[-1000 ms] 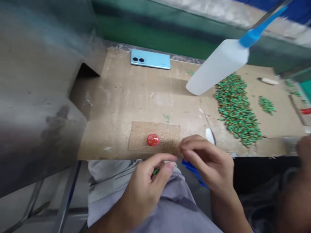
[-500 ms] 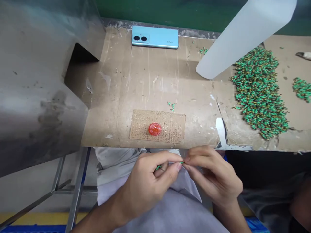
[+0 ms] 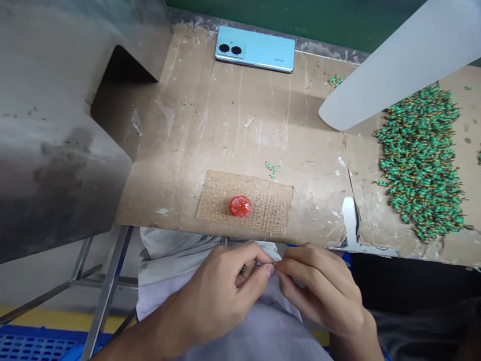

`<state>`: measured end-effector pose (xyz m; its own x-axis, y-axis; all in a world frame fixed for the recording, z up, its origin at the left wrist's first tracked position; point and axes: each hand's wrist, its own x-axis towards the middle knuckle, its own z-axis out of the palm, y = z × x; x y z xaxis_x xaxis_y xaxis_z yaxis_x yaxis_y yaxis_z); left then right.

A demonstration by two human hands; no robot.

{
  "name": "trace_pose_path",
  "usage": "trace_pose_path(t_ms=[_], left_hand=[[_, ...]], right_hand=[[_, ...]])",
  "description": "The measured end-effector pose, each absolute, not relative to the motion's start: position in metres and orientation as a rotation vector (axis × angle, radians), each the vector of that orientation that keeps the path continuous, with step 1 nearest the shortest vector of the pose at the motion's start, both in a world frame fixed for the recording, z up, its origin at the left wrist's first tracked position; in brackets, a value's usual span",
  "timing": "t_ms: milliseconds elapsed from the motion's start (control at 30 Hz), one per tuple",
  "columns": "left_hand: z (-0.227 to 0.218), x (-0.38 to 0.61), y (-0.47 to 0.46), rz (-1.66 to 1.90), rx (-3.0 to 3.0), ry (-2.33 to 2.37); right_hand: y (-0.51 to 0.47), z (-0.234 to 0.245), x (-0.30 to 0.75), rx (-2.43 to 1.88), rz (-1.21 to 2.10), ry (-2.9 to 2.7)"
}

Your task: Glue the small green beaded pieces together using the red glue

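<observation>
My left hand (image 3: 225, 286) is just below the table's front edge, thumb and forefinger pinched on a tiny green piece. More small pieces (image 3: 243, 271) show inside its curled fingers. Meeting it at the fingertips, my right hand (image 3: 325, 288) pinches the same spot, and its fingers cover most of what they hold. On the table above them lies a rectangle of cardboard (image 3: 214, 203) dotted with glossy specks. A shiny red round thing (image 3: 240, 206) sits on it. Several loose green pieces (image 3: 272, 169) lie just behind the cardboard.
A large pile of small green pieces with yellowish and dark ends (image 3: 423, 163) covers the right side. A white cylindrical object (image 3: 398, 65) slants over the table. A light blue phone (image 3: 263, 50) lies at the back. A metal housing (image 3: 56, 125) stands at left.
The camera view has shifted and turned slightly. Both hands remain fingertip to fingertip, and the green piece between them is now less visible.
</observation>
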<state>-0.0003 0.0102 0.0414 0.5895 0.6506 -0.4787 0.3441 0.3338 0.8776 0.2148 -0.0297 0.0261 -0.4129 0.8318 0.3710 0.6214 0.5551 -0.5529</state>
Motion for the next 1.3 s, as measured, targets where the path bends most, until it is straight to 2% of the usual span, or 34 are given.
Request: trace_pose_path(t_ms=[200,367,633,800,1300], left_hand=[[0.033,0.007,0.006,0.292,1.282,0.994],[0.025,0.009,0.001,0.36,1.389,1.028],[0.018,0.002,-0.003,0.661,1.634,1.08],[0.015,-0.009,-0.003,0.672,1.79,1.165],[0.001,-0.022,-0.002,0.698,2.132,1.189]], right_hand=[[-0.02,0.026,0.224,-1.339,0.701,-2.055],[-0.013,0.024,0.236,-1.577,0.626,-1.996],[0.012,0.04,0.209,-1.483,0.576,-2.06],[0.029,0.048,0.183,-1.386,0.559,-2.141],[0.044,0.053,0.164,-1.576,0.566,-2.198]])
